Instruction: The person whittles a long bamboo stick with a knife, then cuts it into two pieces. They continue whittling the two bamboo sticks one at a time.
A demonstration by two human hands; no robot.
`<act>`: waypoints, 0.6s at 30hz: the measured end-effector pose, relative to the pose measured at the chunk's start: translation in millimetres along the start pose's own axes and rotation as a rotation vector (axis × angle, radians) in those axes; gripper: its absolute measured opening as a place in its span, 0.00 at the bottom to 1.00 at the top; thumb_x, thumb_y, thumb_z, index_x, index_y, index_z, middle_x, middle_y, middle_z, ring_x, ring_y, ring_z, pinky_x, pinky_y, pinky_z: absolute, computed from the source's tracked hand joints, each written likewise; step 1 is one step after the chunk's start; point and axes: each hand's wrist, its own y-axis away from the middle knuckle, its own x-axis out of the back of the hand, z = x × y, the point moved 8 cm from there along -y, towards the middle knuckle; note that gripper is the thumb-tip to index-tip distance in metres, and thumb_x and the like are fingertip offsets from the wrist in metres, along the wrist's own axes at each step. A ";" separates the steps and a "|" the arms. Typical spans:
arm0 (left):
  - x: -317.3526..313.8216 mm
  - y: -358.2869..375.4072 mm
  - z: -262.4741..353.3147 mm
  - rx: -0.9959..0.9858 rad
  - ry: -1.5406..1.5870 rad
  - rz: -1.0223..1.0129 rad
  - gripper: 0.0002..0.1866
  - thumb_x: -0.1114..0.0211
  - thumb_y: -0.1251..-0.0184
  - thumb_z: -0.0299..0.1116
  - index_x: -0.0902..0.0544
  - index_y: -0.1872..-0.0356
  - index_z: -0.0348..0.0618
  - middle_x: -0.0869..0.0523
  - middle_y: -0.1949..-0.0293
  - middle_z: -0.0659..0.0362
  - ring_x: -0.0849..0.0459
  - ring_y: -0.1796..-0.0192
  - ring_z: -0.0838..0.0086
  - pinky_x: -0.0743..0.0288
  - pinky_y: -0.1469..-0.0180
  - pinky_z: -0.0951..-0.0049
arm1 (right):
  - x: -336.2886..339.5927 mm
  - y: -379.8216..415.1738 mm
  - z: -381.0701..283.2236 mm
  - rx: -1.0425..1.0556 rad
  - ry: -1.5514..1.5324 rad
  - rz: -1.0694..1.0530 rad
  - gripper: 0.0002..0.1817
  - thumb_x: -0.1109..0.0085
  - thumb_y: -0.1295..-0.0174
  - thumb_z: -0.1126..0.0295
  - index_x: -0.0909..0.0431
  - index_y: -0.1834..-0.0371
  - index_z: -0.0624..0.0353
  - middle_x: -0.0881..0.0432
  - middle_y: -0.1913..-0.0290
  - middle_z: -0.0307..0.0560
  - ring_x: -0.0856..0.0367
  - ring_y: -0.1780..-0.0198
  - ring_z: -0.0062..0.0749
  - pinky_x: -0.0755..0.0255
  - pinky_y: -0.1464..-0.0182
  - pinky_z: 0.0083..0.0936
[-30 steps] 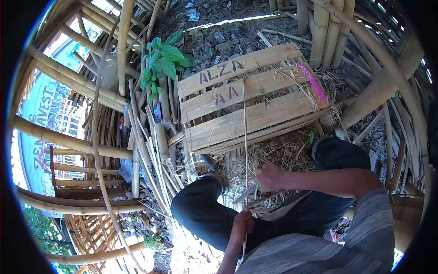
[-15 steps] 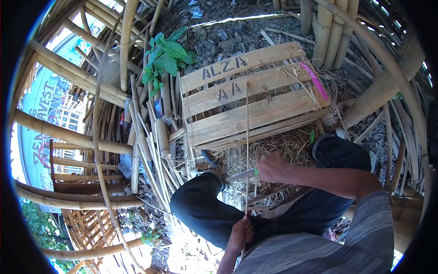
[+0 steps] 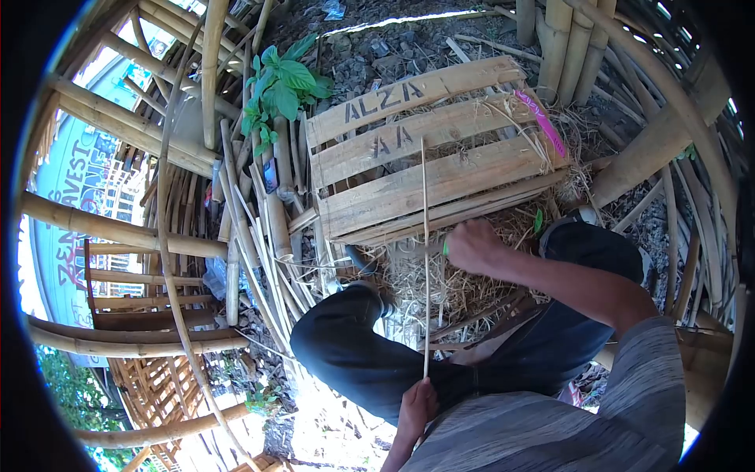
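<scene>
My left hand (image 3: 418,403) is closed around the lower part of a long thin bamboo strip (image 3: 426,307), which stands out away from my lap, its far end over a slatted wooden crate (image 3: 409,203). Closed round the green handle of a knife (image 3: 417,250) is my right hand (image 3: 474,245). The blade points left, at the strip, and looks blurred. Whether it touches the strip I cannot tell. Dark lettering marks the crate's upper slats, and a pink strip (image 3: 541,123) lies at its right end.
Dry shavings (image 3: 448,287) cover the ground between my legs. Bamboo poles (image 3: 126,228) form a frame at the left, with cut sticks (image 3: 263,259) beside the crate. A leafy plant (image 3: 283,86) grows behind them. Thick bamboo (image 3: 661,149) leans at the right.
My right hand and the knife have moved up along the strip, away from my body. My left hand still holds the strip's lower part. The view has shifted slightly.
</scene>
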 end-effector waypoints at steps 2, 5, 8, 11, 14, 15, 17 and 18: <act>0.0 -0.1 -5.7 0.014 -0.004 -0.014 0.17 0.57 0.26 0.40 0.37 0.78 0.48 0.43 0.86 0.69 0.46 0.87 0.84 0.53 0.85 0.79 | -20.8 33.7 -50.8 0.310 0.141 -0.296 0.09 0.48 0.56 0.73 0.25 0.88 0.64 0.25 0.86 0.54 0.25 0.85 0.34 0.30 0.84 0.33; 2.8 14.8 -21.5 0.043 0.043 -0.017 0.18 0.56 0.26 0.41 0.38 0.78 0.48 0.43 0.86 0.69 0.47 0.87 0.84 0.53 0.85 0.79 | -19.4 -5.1 2.8 0.228 0.141 -0.174 0.08 0.49 0.55 0.73 0.25 0.87 0.62 0.28 0.89 0.48 0.29 0.88 0.31 0.35 0.87 0.30; 6.1 17.7 -15.5 0.084 0.094 -0.032 0.18 0.56 0.26 0.42 0.38 0.78 0.49 0.43 0.86 0.69 0.48 0.87 0.84 0.54 0.85 0.80 | -12.4 1.2 2.6 0.077 0.084 -0.072 0.07 0.49 0.55 0.73 0.25 0.86 0.61 0.31 0.91 0.45 0.33 0.90 0.28 0.38 0.90 0.29; 8.3 13.8 -32.7 0.130 0.164 -0.102 0.18 0.56 0.26 0.43 0.38 0.78 0.49 0.44 0.86 0.69 0.48 0.87 0.84 0.55 0.86 0.81 | -34.8 29.5 -33.1 0.291 0.062 -0.237 0.07 0.50 0.56 0.75 0.24 0.86 0.61 0.28 0.89 0.46 0.28 0.86 0.29 0.36 0.88 0.31; 12.0 22.0 -39.4 0.127 0.154 -0.117 0.18 0.56 0.27 0.44 0.39 0.78 0.50 0.44 0.86 0.69 0.48 0.87 0.84 0.55 0.87 0.81 | 8.9 -4.3 9.5 0.307 0.157 0.081 0.08 0.51 0.56 0.75 0.26 0.88 0.61 0.28 0.89 0.48 0.30 0.88 0.28 0.38 0.90 0.31; 14.5 22.7 -36.1 0.138 0.201 -0.133 0.18 0.56 0.27 0.44 0.39 0.78 0.50 0.44 0.86 0.69 0.48 0.87 0.84 0.56 0.87 0.81 | -15.5 -8.0 14.6 0.100 0.113 -0.130 0.09 0.51 0.54 0.73 0.26 0.88 0.61 0.26 0.87 0.50 0.27 0.87 0.29 0.36 0.89 0.32; 11.5 17.2 -31.0 0.132 0.258 -0.154 0.18 0.56 0.27 0.44 0.39 0.78 0.50 0.44 0.86 0.69 0.48 0.87 0.85 0.56 0.87 0.81 | -19.1 5.5 -9.4 0.180 0.118 -0.130 0.10 0.51 0.53 0.72 0.25 0.88 0.60 0.26 0.87 0.49 0.27 0.86 0.30 0.36 0.88 0.31; 10.2 13.4 -31.6 0.139 0.235 -0.139 0.18 0.55 0.27 0.45 0.39 0.78 0.50 0.44 0.86 0.69 0.49 0.87 0.85 0.56 0.87 0.81 | -17.6 9.5 -21.4 0.260 0.115 -0.139 0.10 0.51 0.52 0.71 0.25 0.88 0.60 0.26 0.87 0.49 0.26 0.85 0.30 0.35 0.88 0.31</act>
